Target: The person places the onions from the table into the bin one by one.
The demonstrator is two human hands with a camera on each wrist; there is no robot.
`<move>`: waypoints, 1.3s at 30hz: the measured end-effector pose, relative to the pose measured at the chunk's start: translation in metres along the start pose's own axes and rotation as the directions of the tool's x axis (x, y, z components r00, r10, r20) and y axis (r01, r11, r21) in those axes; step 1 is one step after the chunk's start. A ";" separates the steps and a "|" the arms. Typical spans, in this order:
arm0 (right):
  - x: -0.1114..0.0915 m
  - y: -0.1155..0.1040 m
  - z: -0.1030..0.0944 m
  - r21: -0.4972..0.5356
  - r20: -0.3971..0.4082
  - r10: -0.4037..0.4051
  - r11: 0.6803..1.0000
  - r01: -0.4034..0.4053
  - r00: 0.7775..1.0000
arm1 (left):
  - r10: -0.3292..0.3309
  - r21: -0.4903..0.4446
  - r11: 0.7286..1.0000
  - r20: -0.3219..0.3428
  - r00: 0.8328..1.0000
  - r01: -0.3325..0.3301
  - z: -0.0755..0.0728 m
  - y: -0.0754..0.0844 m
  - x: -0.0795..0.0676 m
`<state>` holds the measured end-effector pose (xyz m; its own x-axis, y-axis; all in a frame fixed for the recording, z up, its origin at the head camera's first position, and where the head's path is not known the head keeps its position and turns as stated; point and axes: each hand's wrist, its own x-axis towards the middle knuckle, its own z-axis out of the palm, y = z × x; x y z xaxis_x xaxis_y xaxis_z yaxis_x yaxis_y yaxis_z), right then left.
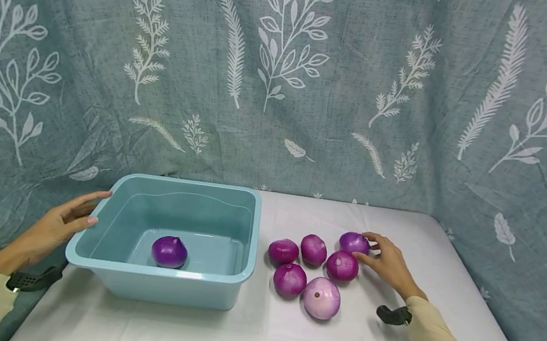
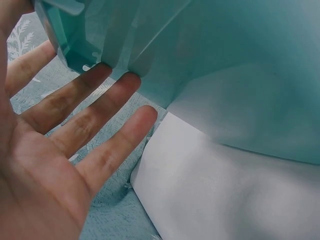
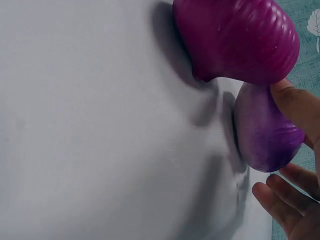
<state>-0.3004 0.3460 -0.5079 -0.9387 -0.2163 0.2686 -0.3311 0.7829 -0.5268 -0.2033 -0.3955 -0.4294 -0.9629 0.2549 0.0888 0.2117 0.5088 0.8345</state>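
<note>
My left hand rests at the left end of a light blue plastic tub. In the left wrist view, the fingers stretch out against the tub's outer wall. A red onion lies inside the tub. On the right, my right hand holds the farthest onion of a group on the table. The thumb presses one side of this violet onion and the fingers come round the other. Right beside it sits a darker magenta onion, close to the thumb.
Several more onions lie near the tub's right side, among them a paler onion at the front. A white cloth covers the table. Behind hangs a grey-green leaf-patterned curtain, which also runs along both sides.
</note>
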 end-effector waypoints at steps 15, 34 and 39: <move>-0.001 0.008 0.008 0.085 0.004 0.059 0.995 -0.059 0.998 | 0.000 0.055 0.999 -0.009 1.000 0.001 -0.002 0.001 0.000; -0.008 0.015 -0.008 0.090 -0.013 0.103 0.991 -0.102 0.995 | -0.013 -0.012 1.000 0.005 1.000 0.013 0.001 0.001 -0.001; -0.010 0.015 -0.015 0.082 -0.039 0.097 0.992 -0.094 0.994 | -0.006 0.026 1.000 -0.004 1.000 0.006 0.000 0.001 0.001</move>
<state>-0.2951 0.3685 -0.5065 -0.9620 -0.1163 0.2471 -0.2483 0.7492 -0.6141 -0.2038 -0.3947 -0.4288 -0.9648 0.2488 0.0855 0.2098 0.5315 0.8207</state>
